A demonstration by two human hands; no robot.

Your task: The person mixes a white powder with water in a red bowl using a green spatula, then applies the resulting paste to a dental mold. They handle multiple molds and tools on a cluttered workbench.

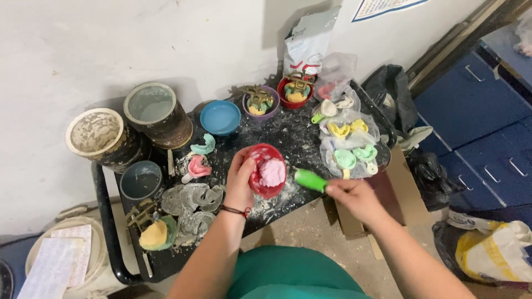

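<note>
Left hand (240,180) clamped on red bowl (266,170), tilted toward viewer, likely to expose pink mix (272,173) inside. Right hand (354,198) closed round green-handled spatula (310,180), tip at bowl's 3 o'clock rim. Bowl mid-counter (288,135), powder spilled beneath. Pink tray (198,166) at 9 o'clock; grey casts (191,199) at 8; blue bowl (220,117) at 11; bagged trays (349,147) at 2, crowding spatula side.
</note>
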